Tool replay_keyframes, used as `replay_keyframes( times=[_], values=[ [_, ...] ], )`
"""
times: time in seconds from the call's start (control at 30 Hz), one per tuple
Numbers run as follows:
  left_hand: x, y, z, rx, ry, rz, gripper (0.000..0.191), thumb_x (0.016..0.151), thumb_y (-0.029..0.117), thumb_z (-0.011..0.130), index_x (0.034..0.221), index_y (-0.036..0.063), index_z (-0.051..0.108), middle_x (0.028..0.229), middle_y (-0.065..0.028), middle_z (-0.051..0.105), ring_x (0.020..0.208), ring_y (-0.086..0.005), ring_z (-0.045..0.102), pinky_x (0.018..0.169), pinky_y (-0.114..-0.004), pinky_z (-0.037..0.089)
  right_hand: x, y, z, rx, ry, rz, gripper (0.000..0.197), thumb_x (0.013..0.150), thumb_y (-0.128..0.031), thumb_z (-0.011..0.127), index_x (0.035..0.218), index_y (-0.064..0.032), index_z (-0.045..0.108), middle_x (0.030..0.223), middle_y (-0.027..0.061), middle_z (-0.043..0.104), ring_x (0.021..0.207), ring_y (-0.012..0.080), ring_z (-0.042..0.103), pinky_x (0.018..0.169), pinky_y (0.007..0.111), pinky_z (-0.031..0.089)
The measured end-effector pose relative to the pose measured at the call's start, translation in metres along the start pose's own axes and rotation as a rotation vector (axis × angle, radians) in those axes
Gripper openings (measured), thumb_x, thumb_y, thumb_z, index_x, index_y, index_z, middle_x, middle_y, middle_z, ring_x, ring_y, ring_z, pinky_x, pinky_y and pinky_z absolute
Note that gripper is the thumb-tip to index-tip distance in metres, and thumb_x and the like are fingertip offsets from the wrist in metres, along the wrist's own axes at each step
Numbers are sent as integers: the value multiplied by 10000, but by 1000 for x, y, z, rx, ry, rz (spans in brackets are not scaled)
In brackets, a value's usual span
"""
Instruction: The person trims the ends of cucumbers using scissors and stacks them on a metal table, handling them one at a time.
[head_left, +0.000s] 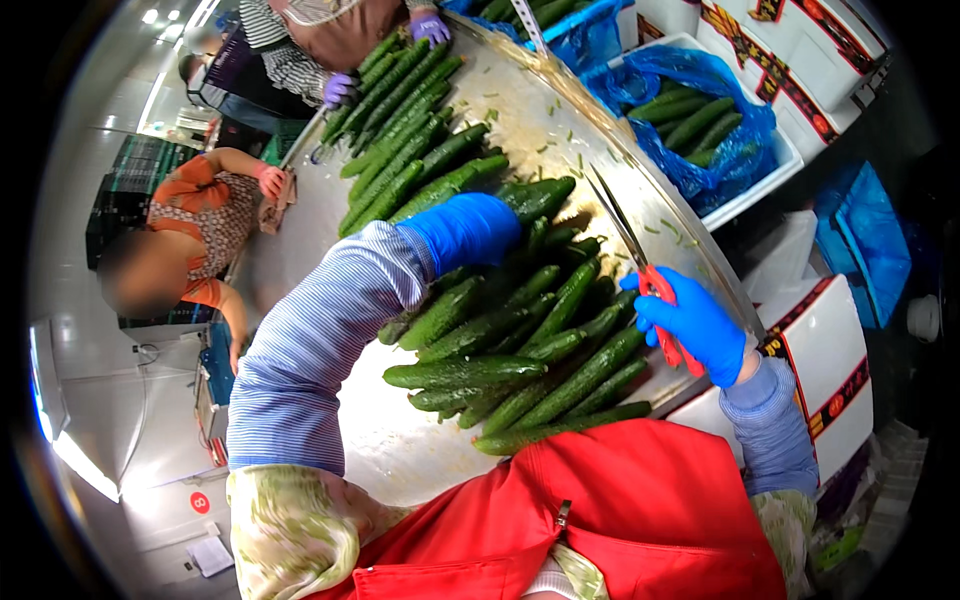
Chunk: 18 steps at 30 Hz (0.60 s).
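My left hand, in a blue glove, reaches over the cucumber pile; its fingers are hidden, and a dark green cucumber lies just beyond the glove. In my right hand, also blue-gloved, are red-handled scissors with long metal blades slightly apart, pointing away over the table. Beneath and between my hands lies a heap of cucumbers on the metal table. Farther off, more cucumbers lie side by side in a row. Small green cut pieces are scattered near the table's right edge.
A white foam box lined with blue plastic holds cucumbers beyond the right edge. White boxes with red and black bands stand at right. A co-worker's purple-gloved hands touch the far cucumbers. Another person in orange is across the table.
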<state>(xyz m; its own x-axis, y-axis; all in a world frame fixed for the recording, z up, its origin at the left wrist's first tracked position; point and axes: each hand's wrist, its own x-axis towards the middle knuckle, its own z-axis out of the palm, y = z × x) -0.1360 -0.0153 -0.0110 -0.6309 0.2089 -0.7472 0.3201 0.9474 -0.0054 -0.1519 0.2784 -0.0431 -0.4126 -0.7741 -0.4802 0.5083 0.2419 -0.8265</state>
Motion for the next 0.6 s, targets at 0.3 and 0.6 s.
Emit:
replay_keyframes(
  times=[0.3,0.6],
  values=[
    [-10,4,2,-17,5,-69,178,715,267,601,819,142,674,749,-128,635,738,-334,618,671,-419,499,22,23,-12,-99,-41,-69,345,868,-200,571,1169,-48,499,893,44,567,701,100,528,608,255,471],
    [13,5,-40,-303,368,-45,224,767,269,627,924,117,674,848,-118,658,793,-291,635,726,-366,502,13,13,-13,-168,31,-101,375,858,-209,588,1176,-28,505,880,81,586,708,140,541,636,291,474]
  ],
)
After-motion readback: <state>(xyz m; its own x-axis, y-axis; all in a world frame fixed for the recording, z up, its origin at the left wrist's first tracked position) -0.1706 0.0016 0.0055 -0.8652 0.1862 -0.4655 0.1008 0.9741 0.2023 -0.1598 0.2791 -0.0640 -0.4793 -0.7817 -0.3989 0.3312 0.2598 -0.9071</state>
